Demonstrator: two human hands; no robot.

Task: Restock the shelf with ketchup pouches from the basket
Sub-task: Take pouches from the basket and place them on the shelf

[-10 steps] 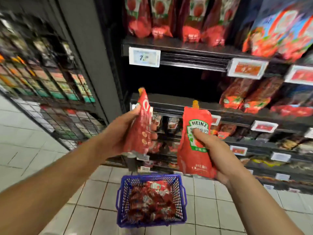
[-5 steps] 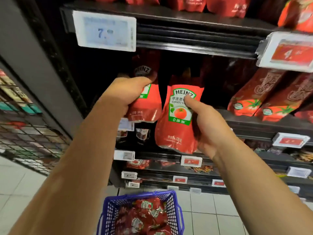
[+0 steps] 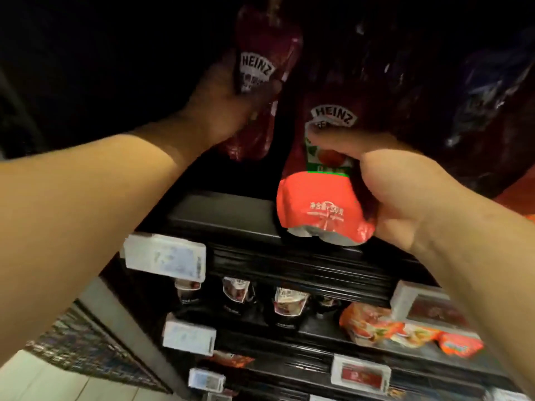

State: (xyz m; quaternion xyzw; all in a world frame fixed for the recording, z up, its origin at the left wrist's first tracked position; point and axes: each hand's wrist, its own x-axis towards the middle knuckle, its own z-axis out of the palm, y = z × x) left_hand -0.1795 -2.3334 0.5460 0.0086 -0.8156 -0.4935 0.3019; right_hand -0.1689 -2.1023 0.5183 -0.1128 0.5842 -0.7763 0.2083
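Each of my hands holds a red Heinz ketchup pouch inside the dark shelf bay. My left hand [image 3: 228,108] grips the left pouch [image 3: 260,65] deep in the shadow, upright above the black shelf board [image 3: 225,218]. My right hand [image 3: 405,192] grips the right pouch [image 3: 321,209] by its side, thumb across the label, its base at the shelf's front edge. The basket is out of view.
A white price tag [image 3: 166,256] hangs on the shelf's front rail. Dark jars [image 3: 289,305] and orange packets [image 3: 373,325] fill the shelves below. More dark pouches [image 3: 434,82] stand to the right in the same bay. A wire rack [image 3: 86,351] is at lower left.
Both hands have pushed their pouches up and further into the shelf bay. The view has moved closer and the basket has dropped out of sight.
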